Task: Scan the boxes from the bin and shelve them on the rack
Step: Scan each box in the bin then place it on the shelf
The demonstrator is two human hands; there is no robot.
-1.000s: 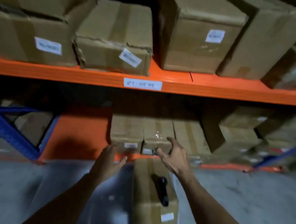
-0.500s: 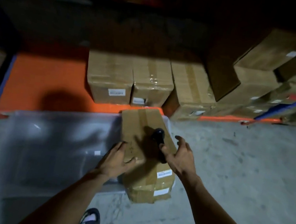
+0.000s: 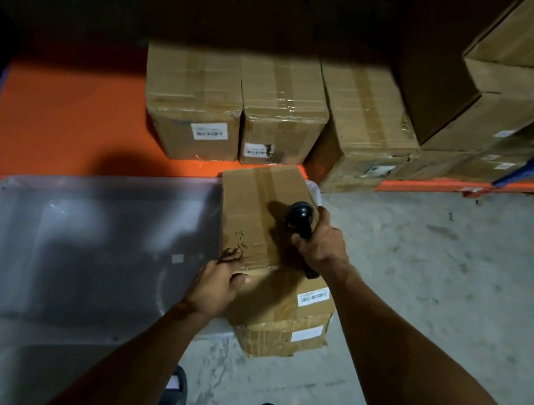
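While your left hand [image 3: 217, 283] grips the top box's [image 3: 253, 214] near corner, your right hand [image 3: 320, 241] holds the black scanner [image 3: 300, 216] above it.

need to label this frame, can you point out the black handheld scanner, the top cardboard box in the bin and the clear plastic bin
black handheld scanner [image 3: 301, 215], head view, on its rounded head.
top cardboard box [image 3: 254, 207], head view, on its taped upper face.
clear plastic bin [image 3: 84, 258], head view, on its bare floor.

The right hand [image 3: 320, 243] is covering the black scanner's [image 3: 301, 219] handle. Darkness is swallowing the rack's [image 3: 63, 116] back. Shelved boxes' labels [image 3: 208, 132] are staying too small to read.
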